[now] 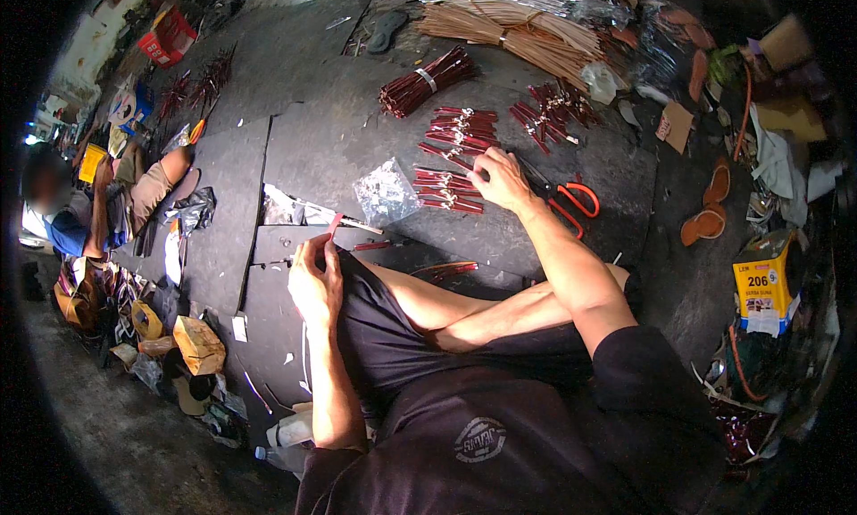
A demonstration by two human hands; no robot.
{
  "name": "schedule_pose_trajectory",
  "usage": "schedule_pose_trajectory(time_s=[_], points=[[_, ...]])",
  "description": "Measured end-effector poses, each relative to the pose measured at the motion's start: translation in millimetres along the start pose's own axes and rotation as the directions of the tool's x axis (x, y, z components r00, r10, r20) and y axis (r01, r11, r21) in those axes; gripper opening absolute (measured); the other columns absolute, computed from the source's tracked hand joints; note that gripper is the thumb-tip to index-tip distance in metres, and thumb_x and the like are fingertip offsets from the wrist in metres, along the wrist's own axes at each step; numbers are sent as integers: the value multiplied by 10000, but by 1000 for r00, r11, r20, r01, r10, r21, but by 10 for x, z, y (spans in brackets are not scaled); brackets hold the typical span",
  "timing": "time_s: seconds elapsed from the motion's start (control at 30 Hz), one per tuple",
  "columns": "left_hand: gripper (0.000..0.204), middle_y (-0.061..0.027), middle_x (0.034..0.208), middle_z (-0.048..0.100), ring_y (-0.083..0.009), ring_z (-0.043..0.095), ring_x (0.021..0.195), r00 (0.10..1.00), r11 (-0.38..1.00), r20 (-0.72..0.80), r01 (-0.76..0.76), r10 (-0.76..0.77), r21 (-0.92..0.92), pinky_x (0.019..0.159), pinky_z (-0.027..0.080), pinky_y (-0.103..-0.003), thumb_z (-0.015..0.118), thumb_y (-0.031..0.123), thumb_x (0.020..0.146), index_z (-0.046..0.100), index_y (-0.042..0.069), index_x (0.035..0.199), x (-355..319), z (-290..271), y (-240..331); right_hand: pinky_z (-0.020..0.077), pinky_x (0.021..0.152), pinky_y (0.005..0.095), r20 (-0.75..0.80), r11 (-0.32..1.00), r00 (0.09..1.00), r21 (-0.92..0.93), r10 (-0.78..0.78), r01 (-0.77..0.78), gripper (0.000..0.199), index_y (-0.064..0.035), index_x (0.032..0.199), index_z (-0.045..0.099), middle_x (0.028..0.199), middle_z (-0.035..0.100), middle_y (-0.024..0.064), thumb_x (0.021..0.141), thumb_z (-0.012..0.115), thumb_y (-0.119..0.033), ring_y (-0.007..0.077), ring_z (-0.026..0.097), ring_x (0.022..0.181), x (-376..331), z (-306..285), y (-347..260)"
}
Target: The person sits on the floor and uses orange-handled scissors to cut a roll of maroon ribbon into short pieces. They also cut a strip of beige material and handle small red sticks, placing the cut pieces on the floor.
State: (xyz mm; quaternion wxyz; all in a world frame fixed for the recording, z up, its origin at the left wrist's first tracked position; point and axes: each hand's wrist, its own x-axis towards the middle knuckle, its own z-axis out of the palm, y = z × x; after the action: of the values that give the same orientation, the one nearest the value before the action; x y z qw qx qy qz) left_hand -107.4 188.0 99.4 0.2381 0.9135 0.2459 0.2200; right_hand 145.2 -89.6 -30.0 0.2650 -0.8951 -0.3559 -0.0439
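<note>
My left hand [317,283] is raised over my left knee, its fingers closed on a short red strip [335,225] that sticks up from the fingertips. My right hand [504,183] reaches over the rows of dark red strips [460,127], thumb and fingertips pinched at the end of one strip [453,156]. Whitish bits run down the middle of these rows. Close to the right hand lie scissors with orange handles [578,203]. A second group of dark red strips [549,118] lies beyond them, near a banded dark red bundle [427,82].
A clear plastic bag [386,192] lies left of the rows. Long tan strips [509,37] are stacked at the back. To the right are orange sole-shaped pieces [705,225] and a yellow can [763,283]. Another person [76,203] sits at the far left, among scraps and a wooden block [198,345].
</note>
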Motion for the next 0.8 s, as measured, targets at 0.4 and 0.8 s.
schedule_pose_trajectory(time_s=[0.4, 0.8], points=[[149, -120, 895, 658, -306, 654, 823, 999, 999, 23, 36, -35, -14, 751, 501, -380, 619, 190, 932, 680, 73, 1000, 36, 7, 43, 459, 773, 429, -31, 1000, 999, -25, -16, 16, 110, -52, 894, 683, 867, 630, 96, 827, 676, -139, 297, 618, 872, 224, 329, 84], [264, -161, 1025, 683, -359, 650, 966, 984, 991, 121, 135, -134, 4, 879, 485, -428, 586, 271, 928, 685, 62, 1056, 54, -49, 119, 455, 765, 438, -164, 998, 987, -56, 2, -11, 111, -73, 936, 690, 918, 617, 83, 854, 652, -138, 292, 607, 896, 227, 321, 206]])
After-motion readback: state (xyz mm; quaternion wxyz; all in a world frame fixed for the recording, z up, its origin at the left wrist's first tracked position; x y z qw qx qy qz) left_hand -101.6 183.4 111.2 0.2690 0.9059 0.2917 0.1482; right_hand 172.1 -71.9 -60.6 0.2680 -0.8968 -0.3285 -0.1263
